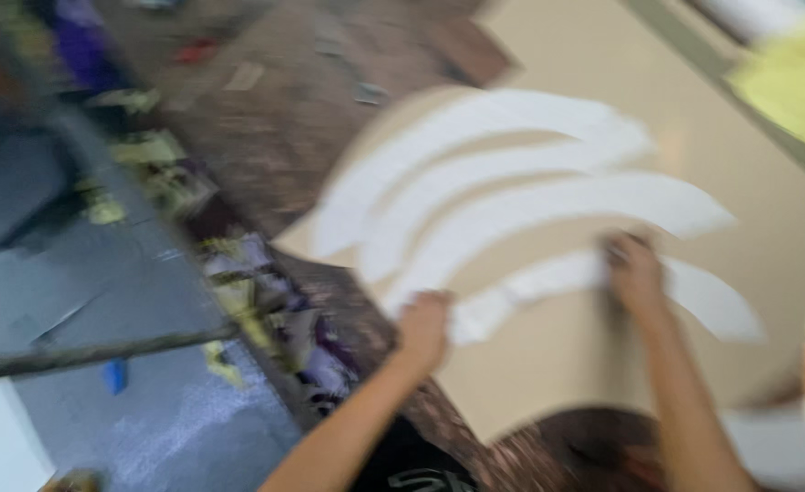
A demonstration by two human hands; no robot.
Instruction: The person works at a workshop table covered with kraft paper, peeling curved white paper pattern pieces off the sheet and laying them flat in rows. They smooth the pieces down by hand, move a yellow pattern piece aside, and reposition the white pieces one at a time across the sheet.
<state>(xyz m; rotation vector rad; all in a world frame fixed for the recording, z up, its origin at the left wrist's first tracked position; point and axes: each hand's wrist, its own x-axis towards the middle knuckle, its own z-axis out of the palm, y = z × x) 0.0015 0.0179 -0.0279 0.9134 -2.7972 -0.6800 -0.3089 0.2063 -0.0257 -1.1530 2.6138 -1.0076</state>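
While the view is blurred, four curved white strips (512, 196) lie fanned on a tan sheet (767, 155). Left hand (423, 328) and right hand (635, 269) press the nearest strip (548, 282); grip unclear. Scraps (266, 310) litter the floor edge.

2 bare forearms, sleeveless, dark garment below

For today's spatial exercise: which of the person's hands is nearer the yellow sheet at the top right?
Right. The right hand rests on the lowest white strip, below and left of the yellow sheet. The left hand grips the strip's other end, farther left.
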